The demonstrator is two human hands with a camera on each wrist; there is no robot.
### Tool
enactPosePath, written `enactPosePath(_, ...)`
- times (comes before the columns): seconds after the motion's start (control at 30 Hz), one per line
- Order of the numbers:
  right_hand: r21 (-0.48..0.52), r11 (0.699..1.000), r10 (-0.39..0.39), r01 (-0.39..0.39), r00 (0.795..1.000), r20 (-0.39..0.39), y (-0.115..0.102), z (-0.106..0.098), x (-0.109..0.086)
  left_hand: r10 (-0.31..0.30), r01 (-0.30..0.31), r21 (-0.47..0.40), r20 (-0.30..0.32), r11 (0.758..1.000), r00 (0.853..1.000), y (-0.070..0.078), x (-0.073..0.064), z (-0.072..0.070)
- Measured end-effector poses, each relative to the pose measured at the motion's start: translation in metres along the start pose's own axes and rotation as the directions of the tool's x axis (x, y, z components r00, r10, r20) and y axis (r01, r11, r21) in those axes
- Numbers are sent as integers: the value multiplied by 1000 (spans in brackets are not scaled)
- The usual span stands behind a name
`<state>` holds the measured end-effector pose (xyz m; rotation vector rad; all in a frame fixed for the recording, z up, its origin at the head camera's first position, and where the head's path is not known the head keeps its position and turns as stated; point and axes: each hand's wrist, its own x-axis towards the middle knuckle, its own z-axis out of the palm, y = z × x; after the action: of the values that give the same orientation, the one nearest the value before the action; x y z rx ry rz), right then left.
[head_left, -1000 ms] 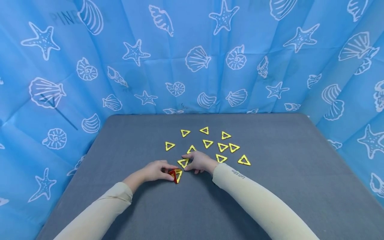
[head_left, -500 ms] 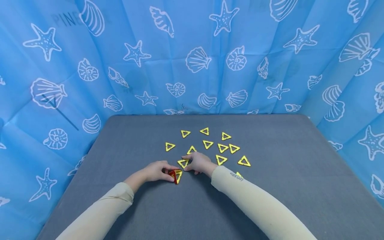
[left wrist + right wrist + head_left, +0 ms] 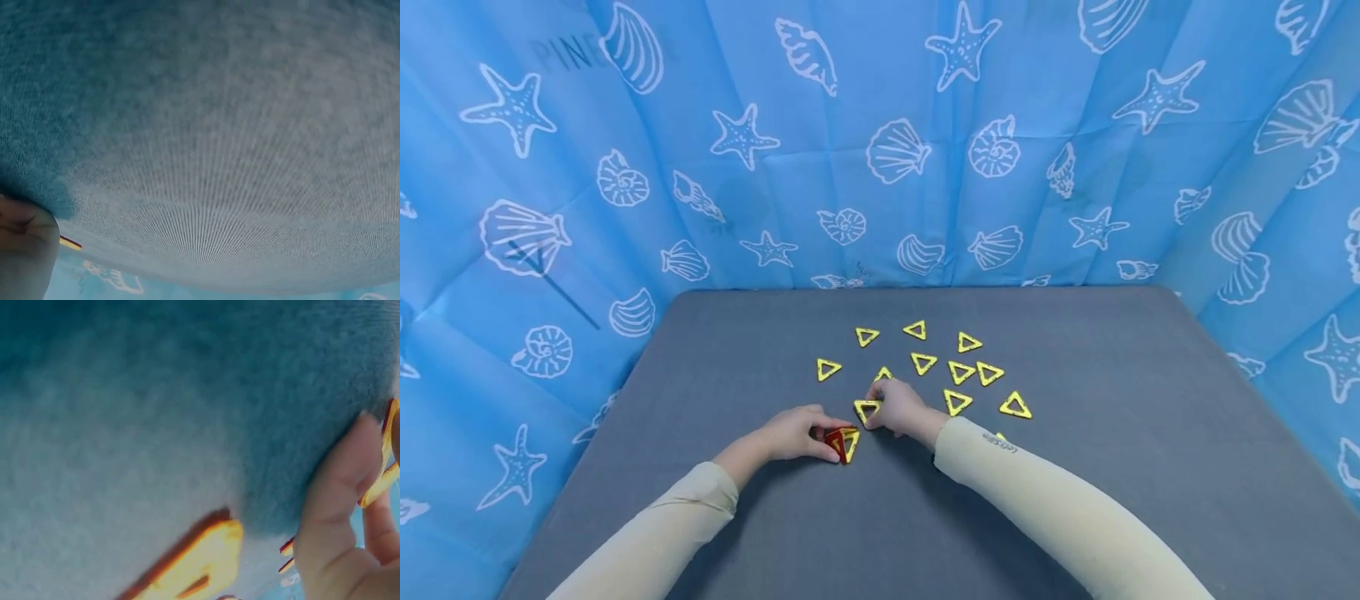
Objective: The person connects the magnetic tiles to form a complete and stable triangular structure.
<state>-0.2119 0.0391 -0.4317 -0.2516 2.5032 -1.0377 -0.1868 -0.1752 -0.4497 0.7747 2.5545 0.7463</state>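
Observation:
My left hand point(image 3: 796, 433) grips a small cluster of triangular magnetic tiles, a red one point(image 3: 834, 442) leaning against a yellow one point(image 3: 853, 446), close over the grey table. In the left wrist view, only part of the hand point(image 3: 26, 244) and a red-and-yellow tile edge point(image 3: 70, 243) show. Just beyond the cluster, my right hand point(image 3: 902, 408) pinches a yellow triangular tile point(image 3: 861, 407) between thumb and fingers. The right wrist view has this tile point(image 3: 375, 490) tilted behind the thumb, partly hidden. Another yellow tile point(image 3: 884, 372) lies right behind the right fingers.
Several yellow triangular tiles lie scattered flat toward the back, among them one at the left point(image 3: 827, 369) and one at the right point(image 3: 1016, 406). Part of another tile point(image 3: 1001, 437) peeks out behind the right sleeve. A blue shell-print curtain point(image 3: 880, 150) borders the table point(image 3: 737, 350).
The right hand has taken up the yellow tile, which now sits slightly higher and to the right. The left hand keeps its grip almost in place. The head view has shifted slightly.

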Motion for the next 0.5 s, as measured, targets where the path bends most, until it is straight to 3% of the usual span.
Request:
enactPosePath(0.23,102,995,-7,14,998,-66,4,-1,0,-35,35,21,-18,999,999,4,0,1)
enactPosePath(0.4,214,977,21,-18,1000,-15,7,-7,-9,-43,44,26,-33,999,999,5,0,2)
enactPosePath(0.5,282,957,68,-74,997,32,7,-8,-14,-52,53,26,-42,998,998,5,0,3)
